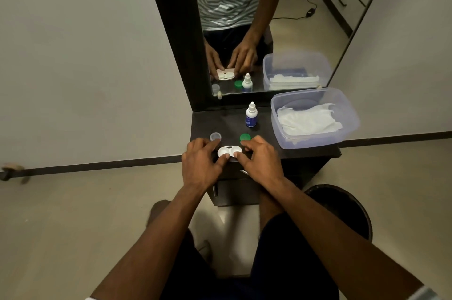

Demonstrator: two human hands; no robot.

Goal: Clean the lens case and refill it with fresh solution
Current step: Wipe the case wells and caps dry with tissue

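A white lens case with two round wells lies near the front edge of the dark dresser top. My left hand grips its left end with fingertips, and my right hand grips its right end. A clear cap rests just behind my left hand. A green cap rests just behind my right hand. A small white solution bottle with a blue label stands upright further back, with no cap on its nozzle.
A clear plastic tub holding white tissue sits on the right of the dresser top. A mirror stands behind. A dark bin is on the floor to the right.
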